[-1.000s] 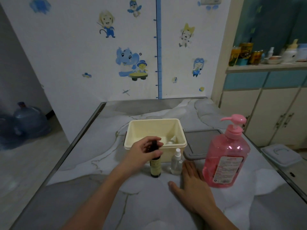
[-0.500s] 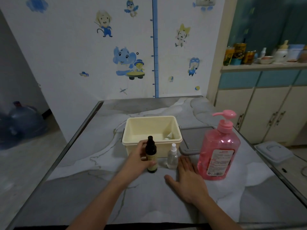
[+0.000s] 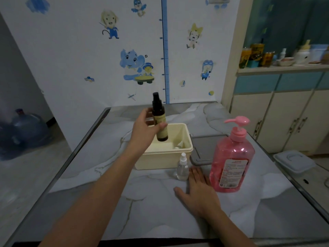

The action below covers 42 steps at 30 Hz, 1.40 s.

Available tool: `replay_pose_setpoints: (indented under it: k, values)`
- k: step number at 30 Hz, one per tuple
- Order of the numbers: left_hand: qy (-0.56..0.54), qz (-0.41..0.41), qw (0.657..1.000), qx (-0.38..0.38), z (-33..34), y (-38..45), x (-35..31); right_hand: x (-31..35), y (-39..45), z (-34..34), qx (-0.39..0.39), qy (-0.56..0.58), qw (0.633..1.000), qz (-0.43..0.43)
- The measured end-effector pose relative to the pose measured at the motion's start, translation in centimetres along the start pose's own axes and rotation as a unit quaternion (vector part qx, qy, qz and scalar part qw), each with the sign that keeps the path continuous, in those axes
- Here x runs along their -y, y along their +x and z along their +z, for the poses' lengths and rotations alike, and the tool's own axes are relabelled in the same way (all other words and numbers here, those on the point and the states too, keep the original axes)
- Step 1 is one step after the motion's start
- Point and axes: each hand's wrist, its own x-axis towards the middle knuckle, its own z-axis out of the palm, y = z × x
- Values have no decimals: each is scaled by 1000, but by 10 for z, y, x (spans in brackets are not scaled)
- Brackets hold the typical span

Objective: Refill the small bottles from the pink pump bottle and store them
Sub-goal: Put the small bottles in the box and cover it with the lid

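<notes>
The table (image 3: 110, 207), topped in grey-and-white marble pattern, fills the near half of the view and butts against a white wall (image 3: 71, 50) with cartoon stickers at the far side. Right of it stands a cabinet (image 3: 277, 118) with jars and cups on top. On the floor at far left sits a water jug (image 3: 26, 129).

On the table's right side stands the pump bottle (image 3: 231, 157), pink, upright, spout pointing left. Left of it, mid-table, is the cream bin (image 3: 163, 159), open, with a small pale item in its near right corner, too unclear to name. A grey lid (image 3: 204, 148) lies flat between bin and pump bottle.

The left hand (image 3: 146, 129) grips the dark bottle (image 3: 159, 118) round its middle, holding it upright in the air over the bin. The right hand (image 3: 199, 191) lies flat on the table, fingers straight, holding nothing, just left of the pump bottle. The clear bottle (image 3: 182, 168) stands upright just beside its fingertips, in front of the bin's near right corner.
</notes>
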Motion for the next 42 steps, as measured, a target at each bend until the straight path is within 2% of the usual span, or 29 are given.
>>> replay_pose_setpoints:
  k: [6, 14, 24, 29, 32, 34, 37, 42]
  values:
    - [132, -43, 989, 55, 25, 33, 30, -2, 1, 1, -8, 12, 1000, 2]
    - [310, -123, 927, 173, 50, 55, 66, -3, 2, 1, -16, 25, 1000, 3]
    - [436, -163, 846, 260, 60, 62, 97, -2, 0, 0, -20, 22, 1000, -3]
    - [452, -168, 831, 279, 59, 65, 96, -3, 1, 2, -26, 24, 999, 1]
    - [436, -157, 847, 261, 57, 65, 93, -2, 1, 2, -27, 18, 999, -4]
    - [398, -126, 880, 228, 55, 63, 85, -3, 1, 2, -24, 12, 1000, -7]
    - [290, -70, 941, 159, 53, 50, 66, -2, 1, 2, -19, 8, 1000, -7]
    - [121, 29, 992, 30, 44, 2, 42, -2, 2, 3, -13, 10, 1000, 0]
